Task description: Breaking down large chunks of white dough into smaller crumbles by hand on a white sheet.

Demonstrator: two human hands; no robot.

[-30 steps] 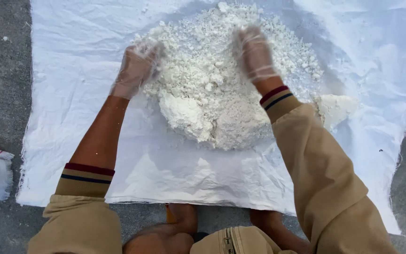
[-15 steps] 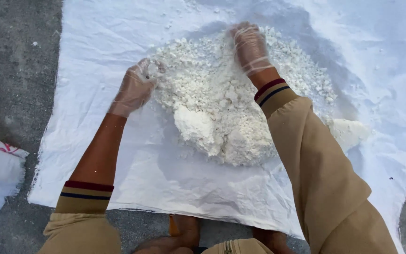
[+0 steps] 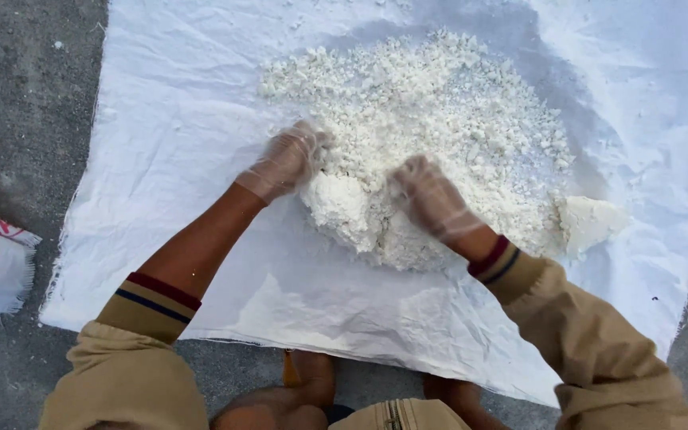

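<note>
1. Left hand (image 3: 287, 163), in a thin clear glove, rests open-fingered on the near-left edge of the white crumbly heap (image 3: 431, 143); it grips nothing.
2. Right hand (image 3: 431, 199), gloved likewise, lies spread and pressed into the near side of the heap. The hands are apart.
3. Judgement: the material looks damp, soft and light; lumps should crumble under pressure. Best scooped from beneath or raked, not pinched.
4. The heap is roughly round, with no clear long axis and a denser clump near the person.
5. It sits mid-sheet on a white woven sheet (image 3: 169, 143) over grey ground (image 3: 17, 95).
</note>
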